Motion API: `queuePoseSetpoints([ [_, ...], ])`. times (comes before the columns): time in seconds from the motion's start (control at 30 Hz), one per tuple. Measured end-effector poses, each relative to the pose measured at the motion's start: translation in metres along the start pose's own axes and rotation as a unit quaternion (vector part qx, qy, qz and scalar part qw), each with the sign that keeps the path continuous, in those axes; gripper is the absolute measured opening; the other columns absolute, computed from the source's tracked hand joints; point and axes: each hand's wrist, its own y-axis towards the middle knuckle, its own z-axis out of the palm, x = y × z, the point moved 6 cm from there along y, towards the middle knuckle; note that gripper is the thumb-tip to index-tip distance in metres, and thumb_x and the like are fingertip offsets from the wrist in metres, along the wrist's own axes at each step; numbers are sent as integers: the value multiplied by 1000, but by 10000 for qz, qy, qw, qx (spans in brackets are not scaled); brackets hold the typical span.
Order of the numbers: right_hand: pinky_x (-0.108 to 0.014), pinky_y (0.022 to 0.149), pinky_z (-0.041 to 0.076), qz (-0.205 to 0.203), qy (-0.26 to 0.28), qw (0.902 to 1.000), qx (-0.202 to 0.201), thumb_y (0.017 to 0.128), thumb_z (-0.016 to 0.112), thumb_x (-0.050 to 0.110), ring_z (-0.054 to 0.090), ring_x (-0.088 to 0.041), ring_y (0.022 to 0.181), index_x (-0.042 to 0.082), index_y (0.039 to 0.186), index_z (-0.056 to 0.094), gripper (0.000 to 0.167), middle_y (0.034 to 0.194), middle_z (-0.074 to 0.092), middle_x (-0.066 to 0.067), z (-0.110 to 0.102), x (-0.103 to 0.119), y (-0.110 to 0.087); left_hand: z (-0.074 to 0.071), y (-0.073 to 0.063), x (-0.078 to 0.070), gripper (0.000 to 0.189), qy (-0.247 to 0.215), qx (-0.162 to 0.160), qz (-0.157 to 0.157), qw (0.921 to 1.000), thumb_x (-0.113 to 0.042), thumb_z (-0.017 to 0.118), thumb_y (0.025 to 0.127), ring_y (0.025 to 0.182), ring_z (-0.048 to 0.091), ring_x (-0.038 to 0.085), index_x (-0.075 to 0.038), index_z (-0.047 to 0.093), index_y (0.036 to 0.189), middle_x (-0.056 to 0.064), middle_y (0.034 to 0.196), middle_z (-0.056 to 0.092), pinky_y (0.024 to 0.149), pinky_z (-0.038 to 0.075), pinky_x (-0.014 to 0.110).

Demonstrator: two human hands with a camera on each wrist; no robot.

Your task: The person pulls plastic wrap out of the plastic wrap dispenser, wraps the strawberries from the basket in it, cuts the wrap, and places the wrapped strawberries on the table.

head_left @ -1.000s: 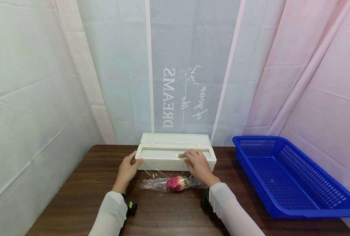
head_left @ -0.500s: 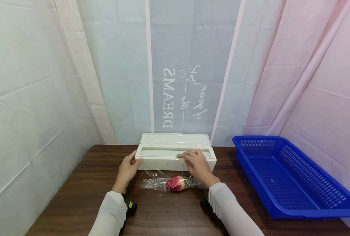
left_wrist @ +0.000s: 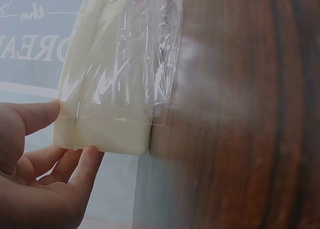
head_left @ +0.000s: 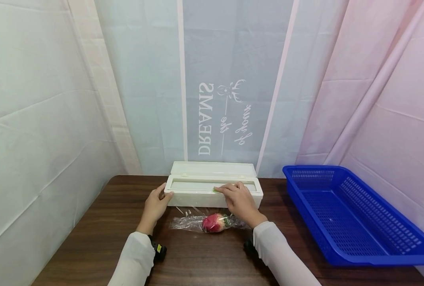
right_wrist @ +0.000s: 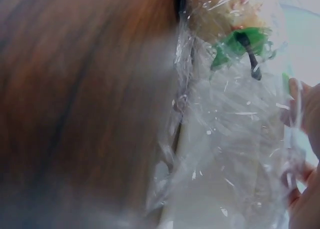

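Note:
A white cling film dispenser (head_left: 197,198) lies across the table with its lid (head_left: 212,169) raised at the back. My left hand (head_left: 155,205) grips its left end, thumb on the front and fingers around the side. On the dispenser's top front edge, my right hand (head_left: 241,201) pinches a small green slide cutter (head_left: 214,189), mostly hidden by the fingers. Clear film (left_wrist: 162,54) hangs down the front of the dispenser. Before it lies a red and cream fruit (head_left: 213,223) wrapped in crumpled film; its green leaf (right_wrist: 255,39) and dark stem show in the right wrist view.
A large blue plastic basket (head_left: 322,234) stands at the right of the dark wooden table (head_left: 205,266). Patterned cloth (head_left: 155,79) hangs right behind the table and along both sides.
My right hand's fingertips have slid a little to the left along the dispenser's edge with the green slide cutter. My left hand keeps its hold, and the wrapped fruit stays in place.

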Motion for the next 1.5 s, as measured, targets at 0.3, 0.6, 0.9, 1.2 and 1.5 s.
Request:
queuePoseSetpoints([
  [0.3, -42, 77, 50, 753, -372, 9964, 89, 97, 65, 25, 59, -26, 98, 19, 146, 54, 51, 119, 66, -6, -10, 5, 6, 1, 0, 1, 64, -10, 61, -18, 10000, -29, 60, 103, 135, 41, 44, -2, 34, 155, 26, 151, 36, 103, 43, 55],
  [0.6, -40, 86, 54, 767, 536, 9951, -321, 94, 72, 11, 61, -28, 101, 0, 121, 68, 30, 106, 65, -11, -12, 17, 14, 1, 1, 3, 63, -29, 8, -22, 10000, -27, 60, 103, 135, 42, 43, -2, 35, 154, 26, 149, 38, 103, 43, 55],
  [0.9, -40, 89, 53, 944, 407, 9944, -255, 92, 76, 15, 62, -27, 101, 5, 107, 72, 19, 104, 66, -7, 0, 18, 13, 2, 1, 2, 63, 14, 44, -14, 10000, -28, 60, 103, 134, 43, 43, -2, 35, 155, 26, 150, 37, 102, 44, 53],
  [1.2, -38, 83, 54, 905, 348, 9945, -384, 91, 77, 19, 61, -24, 96, 8, 104, 72, 18, 101, 65, -4, 5, 18, 13, 1, 1, 2, 63, -25, -1, -60, 10000, -27, 61, 102, 135, 43, 42, -2, 36, 154, 25, 151, 37, 103, 44, 53],
  [1.5, -35, 79, 54, 872, 207, 9949, -454, 90, 78, 17, 61, -22, 93, 10, 100, 72, 14, 98, 65, -2, 5, 19, 16, 1, 1, 2, 63, -13, -4, -37, 10000, -26, 61, 103, 135, 42, 43, -1, 35, 154, 26, 151, 36, 104, 43, 54],
])
